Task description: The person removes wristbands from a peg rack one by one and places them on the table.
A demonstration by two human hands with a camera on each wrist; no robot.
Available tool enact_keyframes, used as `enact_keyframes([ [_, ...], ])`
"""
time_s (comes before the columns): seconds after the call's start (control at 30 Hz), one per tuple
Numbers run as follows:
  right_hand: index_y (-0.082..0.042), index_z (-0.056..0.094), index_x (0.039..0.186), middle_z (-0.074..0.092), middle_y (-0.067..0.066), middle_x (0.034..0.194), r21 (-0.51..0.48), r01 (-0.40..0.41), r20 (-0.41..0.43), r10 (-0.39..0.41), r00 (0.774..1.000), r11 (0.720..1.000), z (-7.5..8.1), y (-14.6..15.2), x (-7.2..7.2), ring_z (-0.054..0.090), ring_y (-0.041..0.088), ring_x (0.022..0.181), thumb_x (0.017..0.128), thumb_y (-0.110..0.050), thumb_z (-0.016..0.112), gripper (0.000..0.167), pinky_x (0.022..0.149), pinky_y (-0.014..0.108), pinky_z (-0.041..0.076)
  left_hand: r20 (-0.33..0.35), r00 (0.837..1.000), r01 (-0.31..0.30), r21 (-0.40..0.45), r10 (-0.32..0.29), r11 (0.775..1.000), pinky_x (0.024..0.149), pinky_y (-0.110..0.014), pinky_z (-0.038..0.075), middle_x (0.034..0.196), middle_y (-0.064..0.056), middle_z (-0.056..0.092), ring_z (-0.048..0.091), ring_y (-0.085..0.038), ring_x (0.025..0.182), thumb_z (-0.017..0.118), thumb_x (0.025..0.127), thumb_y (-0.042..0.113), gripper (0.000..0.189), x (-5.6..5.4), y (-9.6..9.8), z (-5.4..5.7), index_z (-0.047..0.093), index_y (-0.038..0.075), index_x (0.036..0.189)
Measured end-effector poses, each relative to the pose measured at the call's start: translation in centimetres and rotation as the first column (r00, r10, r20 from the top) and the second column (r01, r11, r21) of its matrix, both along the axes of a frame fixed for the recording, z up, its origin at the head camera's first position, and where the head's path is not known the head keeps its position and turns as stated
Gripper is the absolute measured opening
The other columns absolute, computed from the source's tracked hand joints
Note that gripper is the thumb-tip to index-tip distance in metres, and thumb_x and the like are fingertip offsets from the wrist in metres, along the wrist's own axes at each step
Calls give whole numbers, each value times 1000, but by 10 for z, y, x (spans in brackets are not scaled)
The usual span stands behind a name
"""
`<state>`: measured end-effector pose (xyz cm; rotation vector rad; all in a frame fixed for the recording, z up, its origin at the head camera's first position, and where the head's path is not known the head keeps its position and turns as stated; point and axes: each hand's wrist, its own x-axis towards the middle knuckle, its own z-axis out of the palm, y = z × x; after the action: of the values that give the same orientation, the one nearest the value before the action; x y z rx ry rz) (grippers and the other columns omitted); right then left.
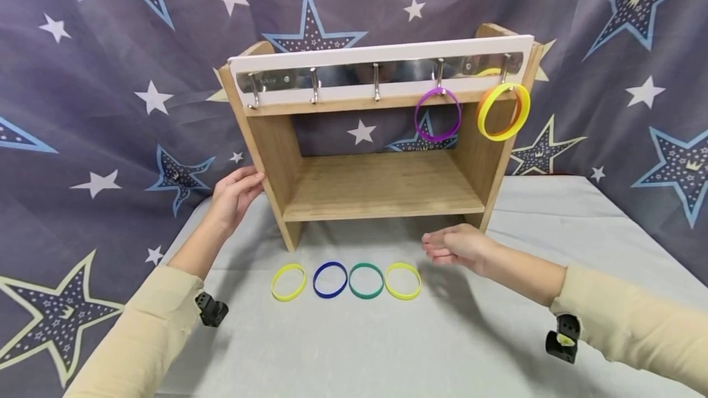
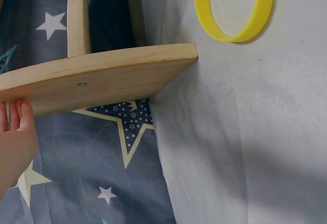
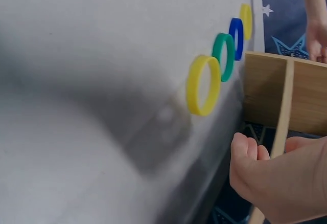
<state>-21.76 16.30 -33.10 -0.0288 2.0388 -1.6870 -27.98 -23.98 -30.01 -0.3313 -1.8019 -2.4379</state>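
Left hand (image 1: 233, 198) has its fingers pretty much straight, just touching the wooden shelf's (image 1: 381, 184) outer side, nothing gripped. Lower and rightward of those fingertips there's a row on the cloth (image 1: 354, 349): yellow band (image 1: 286, 299), blue band (image 1: 330, 296), green band (image 1: 366, 296), then another yellow band (image 1: 403, 297) just beside the right fingertips. Purple band (image 1: 438, 138) hangs well above them. Right hand (image 1: 463, 245) is loosely bent, holding zilch. Up and right of its fingers, a hanging yellow band (image 1: 499, 136) and orange band (image 1: 517, 110) share a hook.
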Motion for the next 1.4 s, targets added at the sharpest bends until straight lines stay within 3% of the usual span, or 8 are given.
enact_keyframes([
  [0.5,14,28,143,65,-5,96,-91,-7,-24,5,1000,996,40,7,-7,64,-1,84,100,-13,47,54,86,20,56,11,1000,-2,4,2,1000,88,-16,53,95,2,69,65,-6,92,50,94,-2,24,0,0,0,69,12,91],
  [0.6,13,29,143,67,3,108,-100,4,-44,-8,999,995,49,9,-6,65,-1,86,100,-13,48,54,87,19,55,6,1000,-1,7,1,1000,87,-16,53,95,2,69,65,-6,92,49,94,-2,24,-1,0,0,69,11,90],
  [0.73,12,33,142,52,24,138,-72,26,-129,-36,991,997,62,9,-1,65,-2,89,100,-13,46,50,92,20,54,0,1000,3,8,-3,1000,87,-16,53,94,2,69,65,-7,91,49,94,-2,25,-1,0,0,69,11,90],
  [0.83,10,40,139,60,16,131,-30,58,-233,-63,970,998,73,7,3,65,-4,89,100,-15,49,47,91,19,54,0,1000,2,4,-2,1000,87,-16,53,94,2,69,65,-7,91,49,94,-2,24,0,0,0,69,11,90],
  [0.97,1,52,133,68,-12,104,70,125,-413,-86,907,990,88,5,12,64,-8,87,97,-26,57,45,86,13,53,-1,1000,-2,-5,2,1000,87,-16,53,95,2,69,65,-6,92,51,94,-1,23,0,0,1,69,12,90],
  [1.13,-11,62,125,70,-4,114,178,278,-645,-102,758,944,108,4,23,60,-13,89,94,-36,61,40,80,6,48,-1,1000,0,-4,0,1000,87,-17,53,95,2,69,66,-7,92,51,94,-1,22,1,0,0,69,12,91],
  [1.3,-12,64,123,71,-9,110,103,365,-756,-166,633,925,124,6,30,60,-15,91,92,-32,65,37,79,3,48,-2,1000,4,6,-4,1000,88,-17,53,94,2,69,66,-7,92,51,94,-1,22,1,0,0,69,11,91],
  [1.4,-9,64,122,72,-3,110,73,386,-808,-172,564,920,129,7,31,61,-14,90,91,-28,66,36,80,3,48,-4,1000,5,16,-5,1000,88,-17,53,94,1,69,66,-7,91,51,94,-2,22,1,0,1,69,10,91],
])
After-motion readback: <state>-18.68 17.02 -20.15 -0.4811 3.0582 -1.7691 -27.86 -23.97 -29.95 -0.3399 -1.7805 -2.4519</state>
